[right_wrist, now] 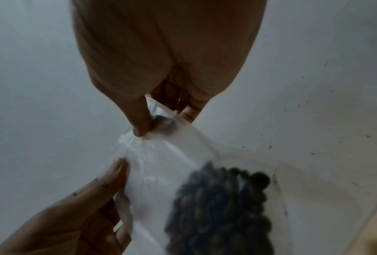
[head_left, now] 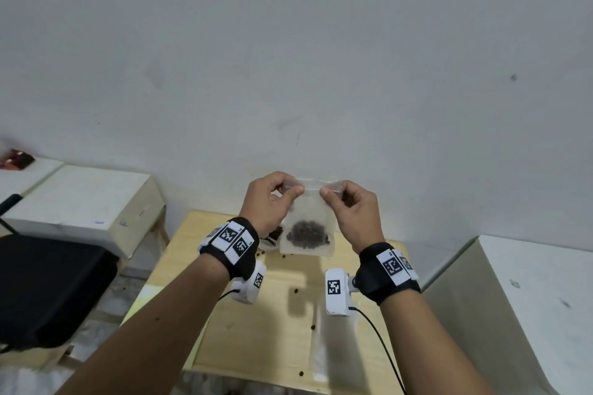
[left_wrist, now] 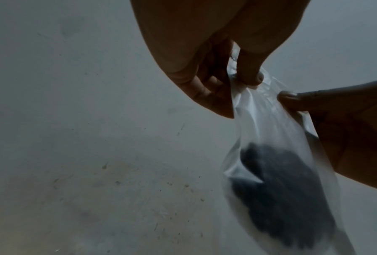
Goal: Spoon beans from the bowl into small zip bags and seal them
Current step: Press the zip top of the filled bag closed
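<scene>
I hold a small clear zip bag [head_left: 309, 208] up above the wooden table [head_left: 250, 340], with a clump of dark beans [head_left: 307, 234] in its bottom. My left hand [head_left: 293, 188] pinches the bag's top strip at its left end, and my right hand [head_left: 327, 191] pinches it at the right end. In the left wrist view my left hand [left_wrist: 233, 86] pinches the bag [left_wrist: 270, 131] beside the right thumb [left_wrist: 292, 99]. My right hand [right_wrist: 154, 126] nips the bag [right_wrist: 161, 172] above the beans [right_wrist: 218, 207]. The bowl [head_left: 272, 239] shows only partly behind my left wrist.
Loose beans [head_left: 295, 291] lie scattered on the table, and a clear plastic bag [head_left: 322, 343] lies flat near its front right. A black chair [head_left: 48, 289] stands to the left. White tables flank both sides [head_left: 80, 199] [head_left: 529, 298]. A grey wall is close behind.
</scene>
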Motion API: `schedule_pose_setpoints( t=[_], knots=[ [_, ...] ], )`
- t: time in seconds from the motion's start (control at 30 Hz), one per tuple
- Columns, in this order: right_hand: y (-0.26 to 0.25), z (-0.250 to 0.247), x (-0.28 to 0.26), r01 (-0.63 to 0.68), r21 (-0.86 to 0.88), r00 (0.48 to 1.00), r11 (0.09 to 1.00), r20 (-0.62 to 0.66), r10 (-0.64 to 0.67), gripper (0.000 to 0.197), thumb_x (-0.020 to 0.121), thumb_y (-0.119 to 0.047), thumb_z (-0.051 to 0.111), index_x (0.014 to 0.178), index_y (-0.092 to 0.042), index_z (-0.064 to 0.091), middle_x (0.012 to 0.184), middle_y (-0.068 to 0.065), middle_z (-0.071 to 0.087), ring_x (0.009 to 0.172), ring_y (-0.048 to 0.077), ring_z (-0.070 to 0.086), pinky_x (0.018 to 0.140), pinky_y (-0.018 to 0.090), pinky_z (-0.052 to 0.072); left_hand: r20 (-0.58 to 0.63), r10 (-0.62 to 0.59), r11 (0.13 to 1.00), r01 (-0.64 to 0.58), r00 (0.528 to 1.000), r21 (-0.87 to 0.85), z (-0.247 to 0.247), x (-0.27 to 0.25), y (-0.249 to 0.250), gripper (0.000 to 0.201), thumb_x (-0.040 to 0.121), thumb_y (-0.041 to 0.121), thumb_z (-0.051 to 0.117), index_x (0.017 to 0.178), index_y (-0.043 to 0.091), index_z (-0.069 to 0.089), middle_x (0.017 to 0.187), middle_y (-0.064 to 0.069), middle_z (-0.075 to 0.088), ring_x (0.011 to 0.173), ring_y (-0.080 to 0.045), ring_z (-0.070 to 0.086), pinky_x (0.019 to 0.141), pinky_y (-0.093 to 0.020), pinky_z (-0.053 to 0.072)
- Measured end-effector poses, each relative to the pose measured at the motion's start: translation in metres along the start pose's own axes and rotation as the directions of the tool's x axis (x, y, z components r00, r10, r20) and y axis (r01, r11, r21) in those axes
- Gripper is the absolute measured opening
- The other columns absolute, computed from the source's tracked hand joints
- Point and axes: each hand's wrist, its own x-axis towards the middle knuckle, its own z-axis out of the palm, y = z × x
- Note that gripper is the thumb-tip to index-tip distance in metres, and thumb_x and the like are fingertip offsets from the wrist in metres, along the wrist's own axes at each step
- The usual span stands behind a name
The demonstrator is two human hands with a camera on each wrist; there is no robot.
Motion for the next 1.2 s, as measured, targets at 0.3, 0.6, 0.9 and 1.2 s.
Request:
schedule_pose_setpoints(
  t=[0.3,0.6,0.9,1.2],
  knots=[
    [-0.036,-0.016,-0.003,0.000,0.102,0.996,0.995,0.090,-0.009,0.009,0.087,-0.017,0.083,0.091,-0.010,0.078,0.090,0.011,0.077,0.083,0.017,0.069,0.082,0.036,0.058,0.027,-0.022,0.988,0.026,0.999,-0.155,0.001,-0.004,0.031,0.012,0.086,0.022,0.085,0.093,0.014,0.081,0.090,-0.005,0.079,0.084,-0.027,0.074,0.076,-0.037,0.060],
    [-0.044,0.009,-0.007,0.063,0.033,0.982,0.997,0.177,-0.068,0.009,0.091,-0.022,0.079,0.090,-0.013,0.077,0.082,-0.002,0.075,0.078,0.015,0.069,0.076,0.036,0.056,0.041,0.033,0.999,-0.032,0.999,-0.028,-0.021,-0.013,0.036,0.009,0.092,0.023,0.080,0.088,0.016,0.077,0.075,0.003,0.072,0.066,-0.011,0.063,0.062,-0.029,0.051],
    [-0.016,0.072,-0.019,-0.033,-0.039,0.969,0.999,0.242,0.041,0.006,0.091,-0.024,0.079,0.096,-0.020,0.079,0.091,0.004,0.078,0.088,0.022,0.073,0.088,0.044,0.057,-0.072,-0.117,0.984,0.106,0.990,-0.146,-0.087,-0.013,-0.002,0.009,0.089,0.023,0.083,0.090,0.016,0.078,0.080,0.006,0.075,0.073,-0.011,0.069,0.067,-0.033,0.059],
    [0.041,0.170,-0.040,-0.246,-0.056,0.958,0.968,0.137,0.251,0.003,0.089,-0.015,0.081,0.090,-0.012,0.080,0.080,0.001,0.077,0.071,0.008,0.066,0.073,0.022,0.053,0.039,-0.472,0.854,0.468,0.881,-0.227,-0.158,-0.062,-0.105,0.026,0.084,0.010,0.086,0.096,-0.006,0.069,0.081,-0.012,0.062,0.070,-0.020,0.062,0.058,-0.026,0.057]
  ],
)
